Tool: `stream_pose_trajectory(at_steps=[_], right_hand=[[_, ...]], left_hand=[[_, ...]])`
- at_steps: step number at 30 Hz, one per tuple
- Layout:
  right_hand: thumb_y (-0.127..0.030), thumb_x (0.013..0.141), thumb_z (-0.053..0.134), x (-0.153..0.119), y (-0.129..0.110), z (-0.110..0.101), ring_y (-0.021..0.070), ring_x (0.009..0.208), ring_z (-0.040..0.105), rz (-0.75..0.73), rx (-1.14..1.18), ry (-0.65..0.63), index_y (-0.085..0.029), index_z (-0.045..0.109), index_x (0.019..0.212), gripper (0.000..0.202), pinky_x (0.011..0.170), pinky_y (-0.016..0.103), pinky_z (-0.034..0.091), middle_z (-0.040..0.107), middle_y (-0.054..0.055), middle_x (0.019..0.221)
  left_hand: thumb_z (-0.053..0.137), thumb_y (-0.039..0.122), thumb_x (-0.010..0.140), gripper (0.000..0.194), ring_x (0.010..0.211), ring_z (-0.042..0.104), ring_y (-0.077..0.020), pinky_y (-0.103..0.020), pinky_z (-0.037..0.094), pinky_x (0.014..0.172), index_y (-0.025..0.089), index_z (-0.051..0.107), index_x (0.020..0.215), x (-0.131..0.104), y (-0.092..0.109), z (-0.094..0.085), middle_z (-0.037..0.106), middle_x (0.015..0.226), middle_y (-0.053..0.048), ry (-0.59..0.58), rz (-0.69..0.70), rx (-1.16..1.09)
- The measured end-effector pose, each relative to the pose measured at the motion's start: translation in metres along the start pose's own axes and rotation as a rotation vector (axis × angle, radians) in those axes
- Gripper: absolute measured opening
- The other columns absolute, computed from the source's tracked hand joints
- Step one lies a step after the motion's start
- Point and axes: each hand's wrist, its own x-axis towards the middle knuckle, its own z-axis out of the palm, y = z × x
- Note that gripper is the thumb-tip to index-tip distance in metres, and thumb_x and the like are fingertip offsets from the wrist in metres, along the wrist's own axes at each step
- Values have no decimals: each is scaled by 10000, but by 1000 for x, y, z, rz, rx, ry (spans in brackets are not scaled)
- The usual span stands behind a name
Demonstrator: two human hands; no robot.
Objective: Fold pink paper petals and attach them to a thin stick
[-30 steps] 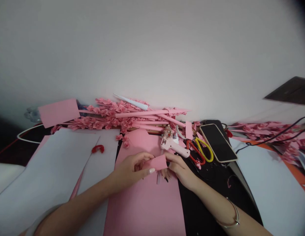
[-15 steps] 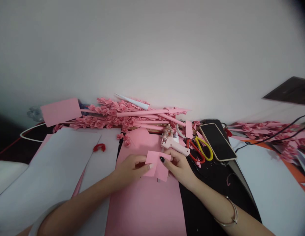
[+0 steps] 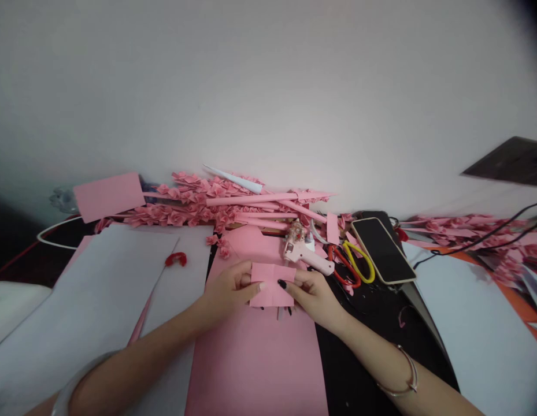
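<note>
Between both hands is a small creased piece of pink paper, held up nearly flat toward me. My left hand pinches its left side, thumb on the front and fingers behind. On the right side, my right hand grips it the same way, its dark-nailed thumb pressing near the middle. Below the paper's lower edge, fingertips and a thin grey thing peek out; what the latter is I cannot tell. A large pink sheet lies beneath the hands. Just beyond them rests a pink glue gun.
Scissors with red and yellow handles and a phone lie to the right. Pink paper flowers are heaped along the wall. White sheets cover the left side, with a red curled piece on them. Black cables cross the right.
The pink paper has been opened out flatter and levelled from its tilted, folded pose. Both hands have shifted slightly with it and still hold its sides.
</note>
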Motion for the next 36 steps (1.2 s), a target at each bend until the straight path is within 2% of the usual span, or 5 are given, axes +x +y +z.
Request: stream_pose_trajectory(at_steps=[3, 8, 14, 23, 36], right_hand=[[-433, 829, 555, 0, 2, -2, 101, 407, 502, -12, 91, 10, -145, 625, 659, 342, 413, 210, 386, 545, -13, 463], [-313, 771, 647, 0, 6, -4, 107, 428, 575, 77, 414, -37, -177, 679, 1038, 302, 428, 229, 467, 686, 39, 713], [-198, 708, 602, 1, 7, -8, 164, 487, 643, 149, 653, -119, -118, 714, 970, 296, 437, 259, 522, 699, 68, 681], [-286, 806, 624, 4, 8, -4, 132, 472, 660, 136, 458, -86, -146, 687, 1046, 285, 441, 204, 535, 694, 47, 670], [-244, 732, 695, 7, 4, 1, 82, 445, 622, 116, 364, 4, -152, 698, 921, 210, 442, 179, 531, 682, 4, 690]], left_hand=[[587, 367, 780, 375, 605, 515, -105, -222, 435, 555, 144, 596, 1081, -1, 3, 0, 621, 719, -13, 0, -16, -157], [614, 293, 753, 277, 733, 559, -141, -275, 507, 639, 154, 663, 987, -3, 4, -3, 641, 911, -60, 0, -67, -407], [573, 301, 717, 238, 716, 587, -172, -296, 521, 624, 139, 702, 834, -2, -1, -7, 644, 816, -73, -96, -44, -578], [646, 314, 727, 198, 597, 488, -85, -282, 561, 595, 147, 617, 830, -1, 7, 0, 515, 709, 20, 35, -51, -200], [582, 265, 786, 244, 706, 663, -136, -261, 561, 664, 138, 612, 993, 0, 5, -1, 659, 904, -53, 29, -46, -175]])
